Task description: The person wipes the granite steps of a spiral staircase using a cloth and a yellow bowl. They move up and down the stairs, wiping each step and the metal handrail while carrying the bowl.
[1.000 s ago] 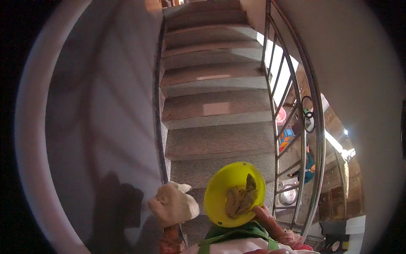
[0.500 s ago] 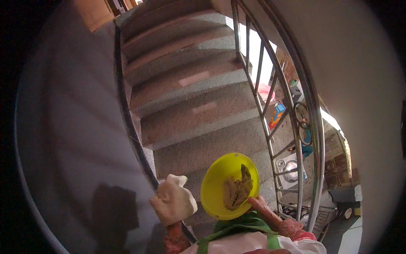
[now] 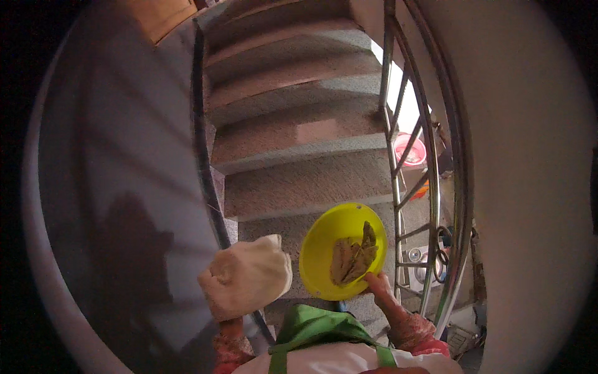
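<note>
In my right hand [image 3: 379, 287] is the rim of a round yellow plastic basin [image 3: 313, 269], its fingers closed on the lower right edge. The basin tilts so its inside shows. A crumpled brown cloth [image 3: 354, 258] lies in it. To the left, a cream-white bundle of soft cloth [image 3: 252, 274] rides above my left hand [image 3: 232, 328], which supports it from below. Only the wrist shows there; the cloth hides the fingers. Both things are held up over the stairs, apart from each other.
Grey-brown stone steps [image 3: 305, 181] stretch ahead. A metal railing [image 3: 430, 143] runs along the right, with a pink basin [image 3: 411, 149] seen beyond its bars. Along the left stands a grey wall [image 3: 124, 162] with a dark skirting strip [image 3: 202, 143]. My green apron [image 3: 317, 324] is just below the basin.
The view has shifted along the stairs. The yellow basin and the cream cloth both appear slightly higher, the cloth also farther left. Both hands keep their holds.
</note>
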{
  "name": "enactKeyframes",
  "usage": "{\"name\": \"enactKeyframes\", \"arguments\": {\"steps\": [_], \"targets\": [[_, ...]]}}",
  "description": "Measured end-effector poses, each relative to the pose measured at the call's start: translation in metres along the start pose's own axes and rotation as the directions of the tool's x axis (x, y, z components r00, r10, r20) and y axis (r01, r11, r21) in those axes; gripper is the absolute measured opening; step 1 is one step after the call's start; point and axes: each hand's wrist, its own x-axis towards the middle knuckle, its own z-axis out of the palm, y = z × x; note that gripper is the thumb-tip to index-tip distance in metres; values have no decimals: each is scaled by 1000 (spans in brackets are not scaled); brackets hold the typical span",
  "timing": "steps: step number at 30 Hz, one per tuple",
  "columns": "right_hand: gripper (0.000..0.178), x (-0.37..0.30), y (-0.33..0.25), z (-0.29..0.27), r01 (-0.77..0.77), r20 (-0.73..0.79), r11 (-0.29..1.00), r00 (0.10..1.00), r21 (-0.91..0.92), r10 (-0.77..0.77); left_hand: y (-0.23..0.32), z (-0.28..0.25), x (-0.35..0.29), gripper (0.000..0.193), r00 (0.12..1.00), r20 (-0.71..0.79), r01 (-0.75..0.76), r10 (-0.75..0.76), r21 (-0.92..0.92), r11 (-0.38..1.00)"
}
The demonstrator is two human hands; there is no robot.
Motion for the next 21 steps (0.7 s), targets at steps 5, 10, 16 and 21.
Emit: {"name": "enactKeyframes", "arguments": {"steps": [5, 10, 16, 21], "targets": [[43, 21, -17, 34, -23, -83, 998, 996, 60, 28, 35, -3, 5, 17, 997, -64, -33, 31, -34, 999], [44, 66, -14, 54, -210, 104, 975, 974, 67, 202, 42, -16, 20, 17, 993, -107, -57, 44, -122, 991], [49, 77, -61, 122, -393, 243, 920, 893, 13, 378, 92, -29, 56, 16, 979, -190, -114, 79, -182, 977], [46, 109, -113, 127, -314, 264, 949, 912, -37, 312, 136, -18, 101, 15, 981, -181, -118, 70, -273, 955]]}}
